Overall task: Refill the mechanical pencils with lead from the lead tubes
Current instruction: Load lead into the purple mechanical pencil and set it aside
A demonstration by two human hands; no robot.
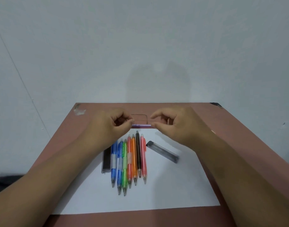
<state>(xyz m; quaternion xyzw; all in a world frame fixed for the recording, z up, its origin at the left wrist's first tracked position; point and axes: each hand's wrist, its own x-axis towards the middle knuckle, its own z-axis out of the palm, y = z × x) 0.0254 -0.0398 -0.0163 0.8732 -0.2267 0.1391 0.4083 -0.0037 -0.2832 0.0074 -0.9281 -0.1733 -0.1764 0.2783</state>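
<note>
Bridging both hands [141,124]: purple pencil [141,126], level.

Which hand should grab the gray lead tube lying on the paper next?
Probably the right hand. The gray lead tube lies on the white paper just below that hand, right of the pencil row. The left hand can hold the purple pencil meanwhile.

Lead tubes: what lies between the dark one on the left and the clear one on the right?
Head view: seven pencils lie side by side on white paper.
</note>
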